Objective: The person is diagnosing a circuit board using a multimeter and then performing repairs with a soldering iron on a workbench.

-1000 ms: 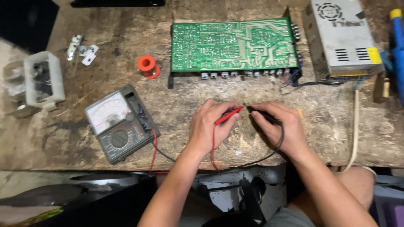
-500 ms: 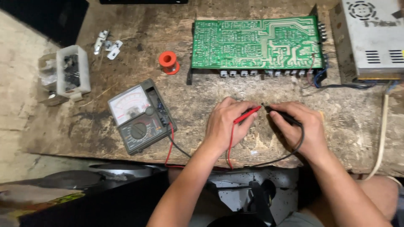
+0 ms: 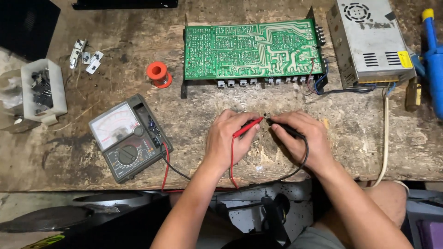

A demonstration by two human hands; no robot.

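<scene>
hands (image 3: 228,140) (image 3: 304,138) pinch thin red probe (image 3: 248,127), black probe (image 3: 287,130).

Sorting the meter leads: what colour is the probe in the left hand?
Red. The left hand holds the red probe; clearest in the head view.

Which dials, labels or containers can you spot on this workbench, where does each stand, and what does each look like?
Analog meter: left of the hands, grey case, pale needle dial, round selector knob.
Yellow label: on the silver metal box's near right corner, small rectangle.
Clear plastic box: far left edge, holds dark small parts.
Red solder spool: left of the green circuit board.
</scene>
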